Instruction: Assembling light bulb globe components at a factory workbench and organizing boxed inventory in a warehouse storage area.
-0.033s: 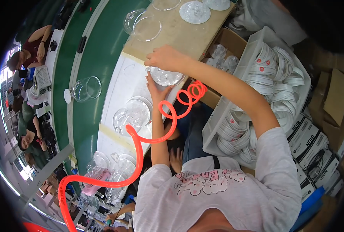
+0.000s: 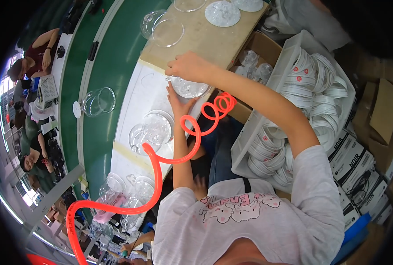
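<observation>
A round white disc with clear plastic parts on it is at the near edge of the workbench. My left hand grips its near left side, with thumb and fingers apart around the rim. Above its far left edge, my right hand is closed in a pinch; what the fingertips hold there is too small to make out. To the near left, another white disc with clear domed parts lies on the white bench surface.
A coiled red air hose hangs across the view before my left forearm. At right, a white crate holds coiled white cables beside a cardboard box of clear parts. A clear bowl sits on the green conveyor; clear covers stand farther along.
My two hands and the disc look the same. Below the bench, another hand near my left elbow has shifted slightly and is blurred.
</observation>
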A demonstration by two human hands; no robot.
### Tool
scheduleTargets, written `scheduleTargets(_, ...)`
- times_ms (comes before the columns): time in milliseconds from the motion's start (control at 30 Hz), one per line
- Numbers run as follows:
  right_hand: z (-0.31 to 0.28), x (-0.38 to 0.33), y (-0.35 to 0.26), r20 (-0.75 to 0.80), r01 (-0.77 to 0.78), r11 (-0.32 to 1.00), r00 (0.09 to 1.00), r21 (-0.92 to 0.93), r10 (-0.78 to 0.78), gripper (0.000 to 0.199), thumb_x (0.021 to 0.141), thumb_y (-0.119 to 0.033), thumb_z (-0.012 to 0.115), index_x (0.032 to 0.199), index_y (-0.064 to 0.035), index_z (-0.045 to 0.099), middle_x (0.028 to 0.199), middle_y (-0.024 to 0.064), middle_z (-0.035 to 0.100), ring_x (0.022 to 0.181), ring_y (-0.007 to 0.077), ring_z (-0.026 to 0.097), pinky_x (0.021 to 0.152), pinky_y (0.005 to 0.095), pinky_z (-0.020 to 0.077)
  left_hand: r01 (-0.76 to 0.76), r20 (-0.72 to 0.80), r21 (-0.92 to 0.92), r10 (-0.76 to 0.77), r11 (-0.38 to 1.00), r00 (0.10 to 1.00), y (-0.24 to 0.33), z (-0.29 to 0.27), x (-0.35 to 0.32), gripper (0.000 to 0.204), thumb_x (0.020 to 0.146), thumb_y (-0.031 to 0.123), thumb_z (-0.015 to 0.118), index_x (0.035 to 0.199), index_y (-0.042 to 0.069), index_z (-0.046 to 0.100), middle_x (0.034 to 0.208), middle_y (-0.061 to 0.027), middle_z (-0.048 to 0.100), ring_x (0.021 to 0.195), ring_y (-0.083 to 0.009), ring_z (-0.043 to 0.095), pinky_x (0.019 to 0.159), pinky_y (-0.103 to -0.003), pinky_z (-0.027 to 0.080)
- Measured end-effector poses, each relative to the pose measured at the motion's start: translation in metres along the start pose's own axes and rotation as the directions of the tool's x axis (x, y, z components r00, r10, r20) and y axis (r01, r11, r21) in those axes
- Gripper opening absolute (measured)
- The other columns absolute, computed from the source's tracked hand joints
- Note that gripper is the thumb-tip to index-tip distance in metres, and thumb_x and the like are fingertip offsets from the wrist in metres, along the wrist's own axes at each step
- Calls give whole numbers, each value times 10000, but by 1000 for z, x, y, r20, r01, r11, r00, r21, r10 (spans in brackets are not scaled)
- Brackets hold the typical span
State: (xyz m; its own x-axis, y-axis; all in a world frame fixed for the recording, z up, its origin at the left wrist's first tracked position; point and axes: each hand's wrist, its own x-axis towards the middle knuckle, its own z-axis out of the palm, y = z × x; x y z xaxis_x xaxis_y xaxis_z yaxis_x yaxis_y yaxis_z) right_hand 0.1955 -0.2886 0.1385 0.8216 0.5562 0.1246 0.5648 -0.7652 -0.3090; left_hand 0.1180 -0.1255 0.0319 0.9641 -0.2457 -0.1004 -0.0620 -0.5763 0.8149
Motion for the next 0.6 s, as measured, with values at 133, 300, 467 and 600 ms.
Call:
scheduleTargets(133, 7, -4, -2, -36, -67, 998, 997, 20, 68, 141, 741, -110, 517, 825, -171, 614, 770, 15, 579, 761, 214, 593, 607, 331, 482, 7, 4, -24, -7, 1000, 1000, -2, 0, 0, 1116, 529, 305, 813, 1356, -10, 132, 1394, -223, 186, 1297, -362, 149, 1047, -408, 140)
scheduleTargets(300, 5, -6, -3, -48, -101, 995, 994, -4, 101, 137, 739, -110, 525, 826, -169, 613, 779, 7, 581, 773, 207, 593, 613, 324, 482, -19, -1, 35, 19, 999, 1000, -1, 1, 1, 1096, 538, 315, 807, 1351, -17, 150, 1400, -207, 193, 1309, -356, 128, 1047, -427, 127)
scheduleTargets(467, 2, -2, -9, -35, -137, 988, 990, -71, 135, 157, 739, -116, 527, 865, -167, 605, 827, 6, 580, 786, 213, 592, 618, 323, 485, -66, -8, 47, 67, 997, 998, -6, 1, -1, 1095, 539, 316, 802, 1362, 9, 148, 1410, -167, 205, 1316, -361, 107, 1034, -508, 85)
scheduleTargets(600, 5, -13, -1, -32, -69, 996, 997, -49, 67, 171, 741, -122, 525, 884, -170, 604, 833, 12, 579, 790, 213, 592, 621, 322, 485, -4, -5, -5, 4, 1000, 1000, 6, 3, 2, 1094, 534, 317, 805, 1354, -5, 156, 1398, -191, 213, 1312, -351, 128, 1042, -467, 100)
